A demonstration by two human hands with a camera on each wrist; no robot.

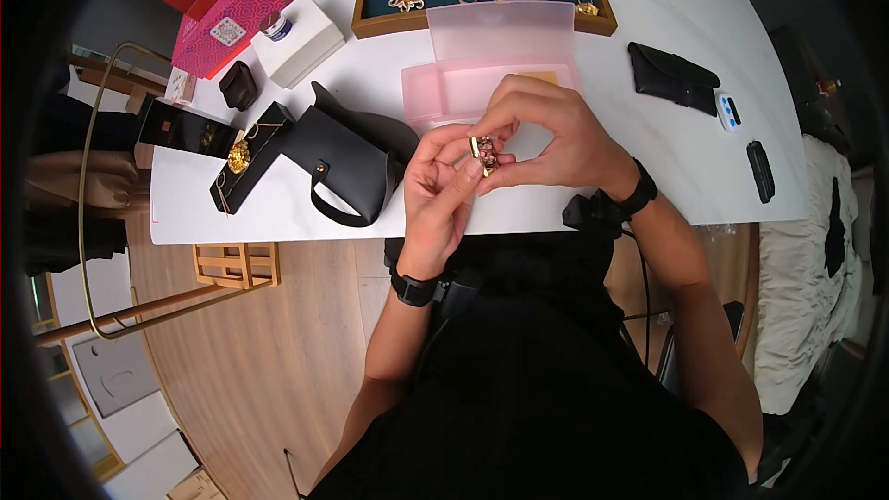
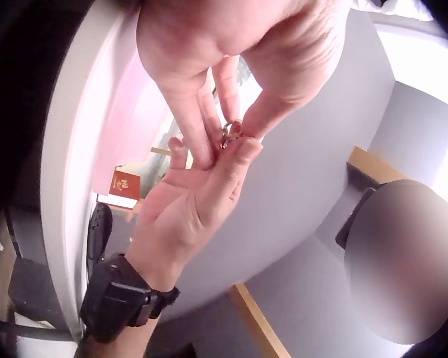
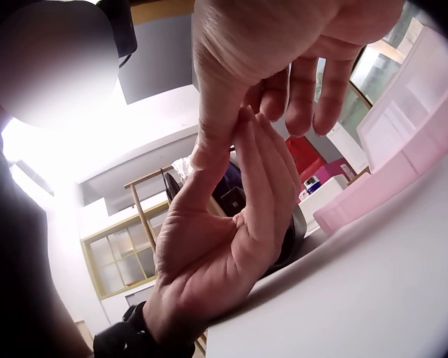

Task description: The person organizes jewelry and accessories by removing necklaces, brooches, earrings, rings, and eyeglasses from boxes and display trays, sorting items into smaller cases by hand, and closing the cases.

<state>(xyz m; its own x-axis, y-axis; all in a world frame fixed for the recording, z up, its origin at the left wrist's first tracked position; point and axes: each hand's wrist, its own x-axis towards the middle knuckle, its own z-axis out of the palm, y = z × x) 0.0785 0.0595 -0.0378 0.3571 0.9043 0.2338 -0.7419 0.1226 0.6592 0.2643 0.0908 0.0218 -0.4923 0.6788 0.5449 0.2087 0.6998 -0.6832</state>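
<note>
In the head view a small gold-coloured jewellery piece with reddish stones (image 1: 484,156) is held up in front of the body, over the table's near edge. My left hand (image 1: 438,194) pinches its left side between thumb and fingers. From the other side, my right hand (image 1: 567,141) pinches it with thumb and forefinger. Curved gold loops of the jewellery piece (image 2: 230,136) show between the fingertips in the left wrist view. Fingers cover it in the right wrist view. Just behind the hands lies a pink translucent box (image 1: 421,95) with its lid raised.
A wooden jewellery tray (image 1: 482,17) stands at the back. To the left are a black handbag (image 1: 343,162), a long black case (image 1: 255,162) with gold jewellery, and a white box (image 1: 301,40). A black pouch (image 1: 671,77) and a black folded object (image 1: 760,171) lie right.
</note>
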